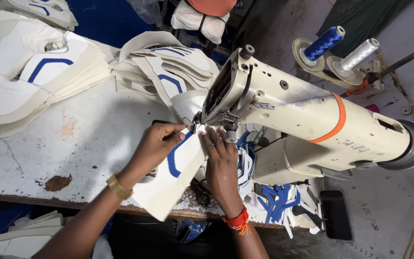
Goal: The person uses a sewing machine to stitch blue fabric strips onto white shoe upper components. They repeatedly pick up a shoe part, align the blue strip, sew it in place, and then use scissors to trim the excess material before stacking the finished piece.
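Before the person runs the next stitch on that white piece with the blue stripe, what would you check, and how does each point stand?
1. Left hand pinning the white panel with blue stripe flat: ok.
2. Right hand pressing the panel's other side: ok.
3. Fingertips apart from the needle: cannot tell, they sit very close.
4. Panel edge under the head of the cream sewing machine: ok.
5. Blue thread spool upright on its stand: not ok, tilted.
6. Needle threaded: cannot tell.

Needle hidden behind sewing machine head; white-blue piece partly covered by hands; stacks cut off top-left.
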